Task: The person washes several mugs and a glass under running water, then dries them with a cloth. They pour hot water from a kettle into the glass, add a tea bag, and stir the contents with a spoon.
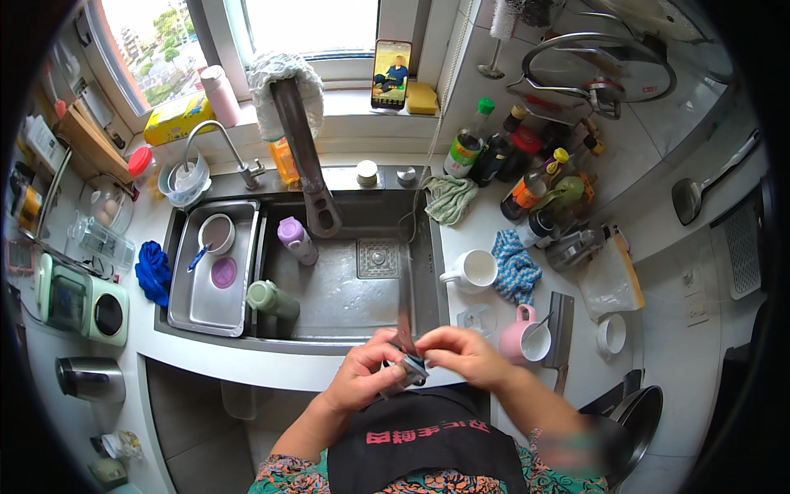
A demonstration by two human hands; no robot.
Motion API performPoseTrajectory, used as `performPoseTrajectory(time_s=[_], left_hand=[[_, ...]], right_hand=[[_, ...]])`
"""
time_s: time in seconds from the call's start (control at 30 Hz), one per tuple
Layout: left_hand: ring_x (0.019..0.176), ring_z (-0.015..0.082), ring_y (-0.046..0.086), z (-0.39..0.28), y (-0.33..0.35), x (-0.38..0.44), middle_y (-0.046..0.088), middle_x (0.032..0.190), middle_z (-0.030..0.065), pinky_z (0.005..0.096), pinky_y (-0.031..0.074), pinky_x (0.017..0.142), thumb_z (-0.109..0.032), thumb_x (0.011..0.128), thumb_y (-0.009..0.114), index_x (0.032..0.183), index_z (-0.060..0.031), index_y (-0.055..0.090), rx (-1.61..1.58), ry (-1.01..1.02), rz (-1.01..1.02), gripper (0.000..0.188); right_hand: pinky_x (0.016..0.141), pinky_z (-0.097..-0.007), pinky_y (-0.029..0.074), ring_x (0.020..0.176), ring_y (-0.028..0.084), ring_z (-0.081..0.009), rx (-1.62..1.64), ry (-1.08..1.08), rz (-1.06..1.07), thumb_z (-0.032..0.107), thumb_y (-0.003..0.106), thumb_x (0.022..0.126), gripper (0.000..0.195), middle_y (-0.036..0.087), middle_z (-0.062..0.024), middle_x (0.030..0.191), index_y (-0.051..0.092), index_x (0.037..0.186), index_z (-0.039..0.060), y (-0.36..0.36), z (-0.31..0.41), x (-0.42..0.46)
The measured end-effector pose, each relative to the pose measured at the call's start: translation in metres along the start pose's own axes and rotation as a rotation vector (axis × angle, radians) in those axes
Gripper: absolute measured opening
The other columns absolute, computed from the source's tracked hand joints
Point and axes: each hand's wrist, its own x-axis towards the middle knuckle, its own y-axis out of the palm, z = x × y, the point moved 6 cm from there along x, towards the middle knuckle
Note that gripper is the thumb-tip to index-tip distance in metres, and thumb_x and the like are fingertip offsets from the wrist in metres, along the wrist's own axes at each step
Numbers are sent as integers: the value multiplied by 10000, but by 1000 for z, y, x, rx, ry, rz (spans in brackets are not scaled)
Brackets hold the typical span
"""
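Note:
Just in front of the black apron (426, 438), my left hand (370, 370) grips a small silvery and dark object (410, 368), too blurred to name. My right hand (463, 355) has its thumb and fingertips together at the object's upper right side; whether they pinch part of it I cannot tell. A blurred long strip with a reddish-brown lower end (404, 330) rises from between the hands over the sink (352, 309). Inside the basin, a lilac bottle (298, 239) and a green bottle (273, 299) stand at the left. The faucet (305, 154) reaches over the basin.
Left of the basin, a steel tray (210, 302) holds a white bowl (216, 233) and a purple disc (223, 272). On the right counter are a white mug (475, 272), a pink mug (518, 336), a cleaver (558, 327), cloths and several sauce bottles. A phone (390, 74) leans at the window.

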Motion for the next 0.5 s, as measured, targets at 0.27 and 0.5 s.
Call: performPoseTrajectory(time_s=[0.27, 0.5], left_hand=[[1197, 236, 421, 5, -17, -17, 518, 1188, 127, 398, 314, 1002, -155, 850, 608, 810, -53, 610, -96, -58, -97, 110], [1104, 208, 486, 16, -17, -21, 478, 1231, 138, 359, 402, 941, -121, 871, 577, 827, -30, 607, -328, -225, -96, 105]], right_hand=[[925, -287, 442, 1077, 543, -146, 419, 38, 66, 78, 643, 845, 435, 563, -65, 1123, 443, 1225, 8, 45, -45, 21], [877, -266, 471, 1034, 566, -131, 293, 69, 37, 76, 636, 854, 430, 573, -62, 1106, 440, 1229, 2, 48, -53, 20]])
